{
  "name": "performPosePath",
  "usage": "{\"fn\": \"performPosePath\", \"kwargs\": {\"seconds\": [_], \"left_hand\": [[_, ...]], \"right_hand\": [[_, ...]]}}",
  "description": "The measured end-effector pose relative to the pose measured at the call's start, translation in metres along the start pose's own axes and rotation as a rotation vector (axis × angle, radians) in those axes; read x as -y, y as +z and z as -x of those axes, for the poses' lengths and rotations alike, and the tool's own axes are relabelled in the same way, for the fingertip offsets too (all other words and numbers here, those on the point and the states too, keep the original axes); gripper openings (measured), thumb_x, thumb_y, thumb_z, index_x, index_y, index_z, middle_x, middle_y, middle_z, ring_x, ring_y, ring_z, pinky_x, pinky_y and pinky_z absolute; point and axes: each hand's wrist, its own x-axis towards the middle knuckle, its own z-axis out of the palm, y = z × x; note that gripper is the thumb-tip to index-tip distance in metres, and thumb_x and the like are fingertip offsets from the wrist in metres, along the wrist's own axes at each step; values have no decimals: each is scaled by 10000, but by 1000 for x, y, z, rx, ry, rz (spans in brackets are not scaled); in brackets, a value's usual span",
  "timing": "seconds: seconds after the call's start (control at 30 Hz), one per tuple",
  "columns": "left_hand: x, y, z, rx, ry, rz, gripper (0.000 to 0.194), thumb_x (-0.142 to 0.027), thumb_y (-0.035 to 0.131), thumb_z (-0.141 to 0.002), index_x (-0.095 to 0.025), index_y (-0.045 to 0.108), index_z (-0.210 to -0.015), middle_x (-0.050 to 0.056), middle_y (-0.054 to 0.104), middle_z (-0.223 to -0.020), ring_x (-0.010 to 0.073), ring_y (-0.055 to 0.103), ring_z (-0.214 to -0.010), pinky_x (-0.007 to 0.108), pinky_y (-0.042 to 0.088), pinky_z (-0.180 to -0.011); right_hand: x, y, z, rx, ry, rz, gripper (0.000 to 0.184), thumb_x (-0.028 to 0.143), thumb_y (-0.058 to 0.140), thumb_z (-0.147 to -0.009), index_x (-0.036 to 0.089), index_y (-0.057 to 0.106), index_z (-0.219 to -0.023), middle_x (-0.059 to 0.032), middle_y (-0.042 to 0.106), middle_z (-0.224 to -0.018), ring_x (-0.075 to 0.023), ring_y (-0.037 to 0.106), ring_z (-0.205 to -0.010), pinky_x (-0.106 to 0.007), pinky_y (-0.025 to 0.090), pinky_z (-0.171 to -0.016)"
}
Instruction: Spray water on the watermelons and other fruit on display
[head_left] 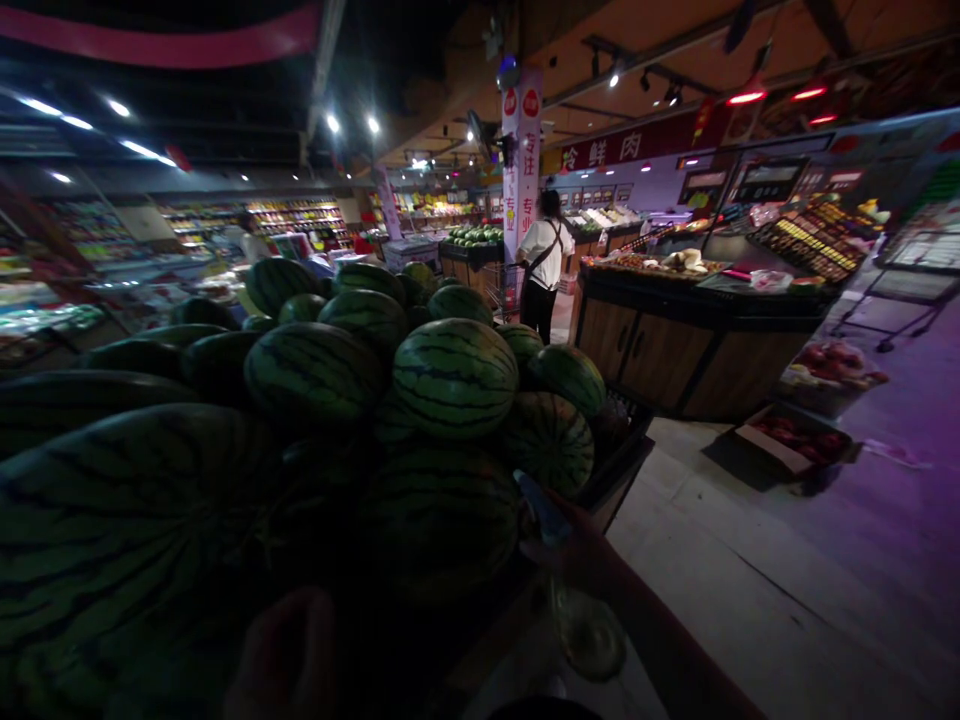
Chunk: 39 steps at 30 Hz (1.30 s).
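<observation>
My right hand (581,545) is closed around what looks like a clear bottle (589,630) with a long light-blue top (544,510). The blue top tilts up and left, close to the striped watermelon (442,520) at the front of the pile, while the clear body hangs below my wrist. Low in the dark, my left hand (285,650) has its fingers curled; whatever may be in them is hidden. To its left lies a large watermelon (127,500). A rounder, paler green watermelon (456,378) rests on top of the heap.
The display's black edge (626,470) runs along the right of the watermelons. Beyond the tiled floor (712,560) stand a wooden produce counter (667,350) and a cardboard box (791,440). A person in a white top (544,250) stands in the aisle behind the pile.
</observation>
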Motion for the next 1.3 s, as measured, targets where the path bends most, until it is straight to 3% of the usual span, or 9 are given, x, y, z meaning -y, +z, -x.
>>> {"fn": "performPosePath", "kwargs": {"seconds": [0.07, 0.2, 0.33, 0.47, 0.57, 0.7, 0.9, 1.1, 1.3], "left_hand": [[-38, 30, 13, 150, 60, 147, 499, -664, 657, -838, -210, 702, -1038, 73, 764, -932, 281, 739, -857, 359, 606, -680], [-97, 88, 33, 477, 312, 441, 460, -489, 679, -909, -247, 608, -1295, 95, 735, -1242, 257, 732, -1109, 357, 628, -888], [-126, 123, 34, 726, 518, 605, 519, -450, 659, -945, -318, 495, -1420, 67, 694, -1296, 238, 695, -1184, 358, 603, -942], [-136, 140, 27, 819, 494, 541, 477, -444, 674, -937, -297, 534, -1369, 61, 688, -1266, 240, 682, -1162, 380, 579, -945], [-139, 150, 25, 838, 492, 547, 488, -435, 675, -928, -274, 529, -1366, 68, 688, -1258, 244, 685, -1146, 388, 575, -929], [-138, 162, 29, 852, 497, 545, 540, -441, 685, -907, -230, 520, -1376, 108, 686, -1261, 275, 691, -1145, 426, 585, -927], [-129, 170, 35, 592, 594, 479, 605, -479, 729, -862, -244, 506, -1373, 104, 695, -1174, 277, 714, -1058, 406, 616, -836], [-144, 174, 38, 452, 657, 290, 515, -453, 700, -902, -245, 503, -1329, 89, 709, -1063, 250, 720, -930, 361, 632, -713], [-168, 201, 47, 438, 727, 244, 597, -389, 664, -915, -185, 428, -1424, 182, 660, -1266, 307, 664, -1173, 489, 628, -912]], "right_hand": [[3, -5, -10, 39, -12, 13, 440, 337, 769, -693, 208, 682, -1105, -10, 672, -931, -183, 622, -827, -320, 511, -774], [12, -5, -24, 132, -63, -6, 459, 316, 784, -706, 210, 695, -1144, -4, 681, -931, -179, 614, -828, -291, 501, -745], [13, -10, -33, 187, -114, -66, 403, 249, 754, -724, 197, 703, -1120, -2, 704, -933, -168, 612, -825, -273, 490, -744], [6, -25, -40, 90, -76, -29, 315, 226, 743, -725, 189, 688, -1033, 21, 655, -837, -148, 582, -753, -261, 471, -695], [2, -36, -43, 68, -50, 1, 300, 228, 753, -735, 188, 677, -1023, 25, 641, -821, -151, 587, -746, -270, 484, -698], [1, -40, -48, 188, -63, -63, 395, 222, 759, -748, 199, 692, -1137, -17, 715, -970, -189, 657, -885, -302, 526, -800], [9, -34, -65, 282, -66, -35, 431, 259, 763, -705, 198, 705, -1127, -26, 744, -986, -199, 661, -873, -314, 535, -797], [6, -39, -86, 318, -121, 56, 460, 196, 697, -616, 173, 700, -1075, -10, 710, -902, -193, 637, -820, -299, 498, -741], [-4, -62, -96, 270, -53, -74, 506, 244, 726, -624, 189, 676, -1124, -21, 709, -950, -208, 651, -857, -324, 511, -793]]}}
